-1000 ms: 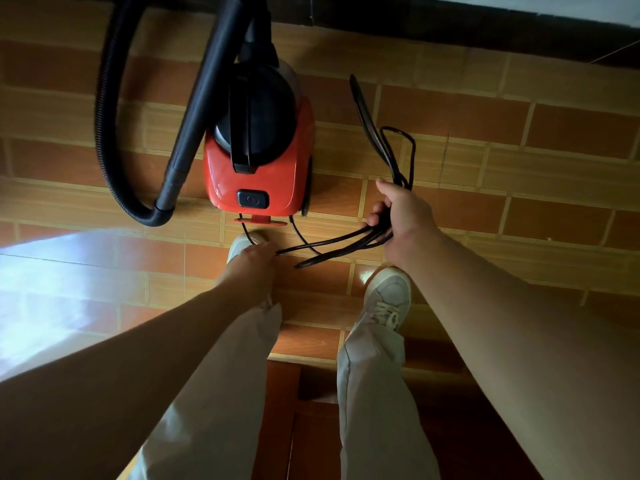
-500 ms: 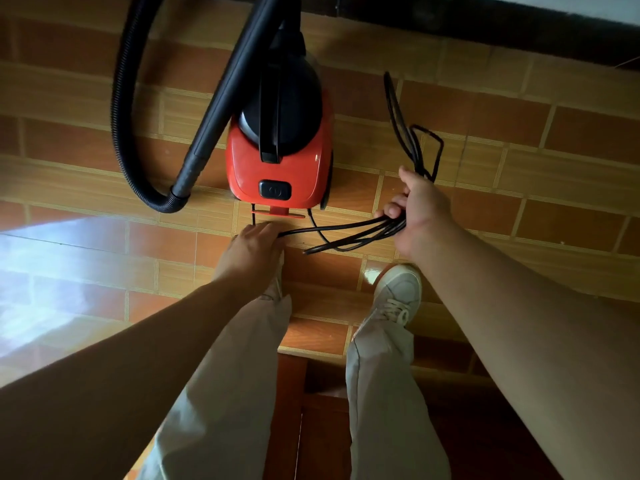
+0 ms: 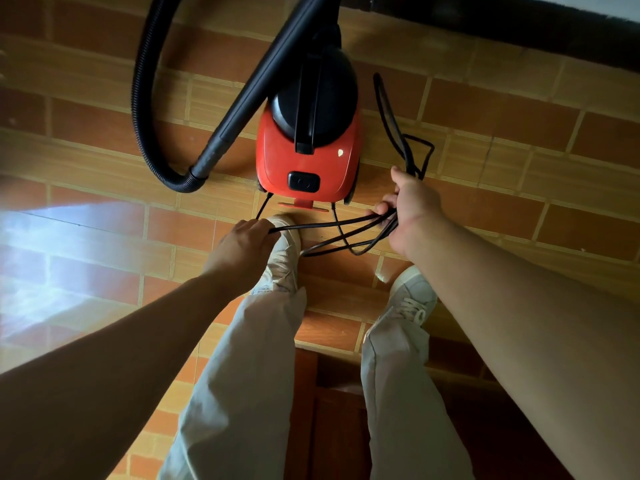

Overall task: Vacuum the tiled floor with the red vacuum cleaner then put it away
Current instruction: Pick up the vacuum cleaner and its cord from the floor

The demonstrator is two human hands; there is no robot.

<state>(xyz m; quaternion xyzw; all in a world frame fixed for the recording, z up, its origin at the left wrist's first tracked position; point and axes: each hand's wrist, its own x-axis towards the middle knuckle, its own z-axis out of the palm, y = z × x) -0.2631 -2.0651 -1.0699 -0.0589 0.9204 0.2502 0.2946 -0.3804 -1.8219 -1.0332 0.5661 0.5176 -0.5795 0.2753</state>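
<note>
Two hands on the black cord (image 3: 346, 225), head view. The left hand (image 3: 242, 249) pinches one strand just in front of the red vacuum cleaner (image 3: 308, 168). The right hand (image 3: 410, 209) grips bunched loops beside its right corner. The red vacuum cleaner sits on the tiled floor (image 3: 485, 109), with the hose (image 3: 138, 98) looping off its left.

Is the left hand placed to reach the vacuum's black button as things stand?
Probably yes: the left hand is close to the button with nothing between, though it pinches the cord.
</note>
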